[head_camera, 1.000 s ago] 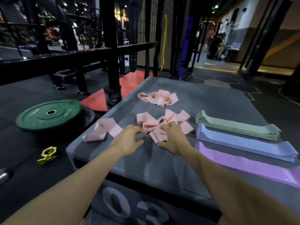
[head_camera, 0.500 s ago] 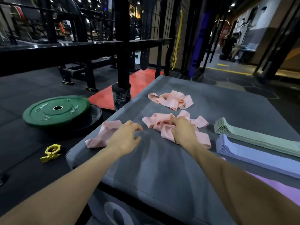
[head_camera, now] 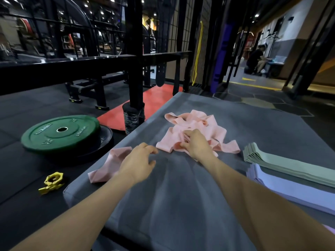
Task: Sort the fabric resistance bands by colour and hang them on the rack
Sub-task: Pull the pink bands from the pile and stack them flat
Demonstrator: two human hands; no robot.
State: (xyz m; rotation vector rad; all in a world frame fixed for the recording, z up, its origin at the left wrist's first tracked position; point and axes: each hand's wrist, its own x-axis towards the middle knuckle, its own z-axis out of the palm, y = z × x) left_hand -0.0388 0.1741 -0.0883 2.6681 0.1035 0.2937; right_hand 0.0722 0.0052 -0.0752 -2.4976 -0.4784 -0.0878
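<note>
1. Desk: grey padded block carrying all the bands; its near edge is cut off by the frame bottom.
2. Pink band heap: tangled loops of pink fabric at mid-desk, with no single long axis. How many bands it holds cannot be counted.
3. Right hand: lies on the near side of the heap, thumb and fingers curled into the fabric and pinching a fold. Which loop it holds cannot be made out.
4. Single pink band: lies crumpled at the desk's left edge, running from near-left to far-right. Its far end is hidden under the left hand.
5. Left hand: fingers spread and loosely bent, gripping nothing, hovering over or touching the single band's far end; contact cannot be confirmed.
6. Key relation: the heap lies just beyond and right of the left hand, already under the right hand, so the right hand is the nearer one for drawing out a loop. The left hand is nearer the single band.
7. Sorted stacks: green bands and lilac bands, long axes running near-right, both cut off at the right frame edge.
8. Hanging rack: cannot be identified among the dark frames behind.
9. Floor items: green weight plate, yellow bar collar.
</note>
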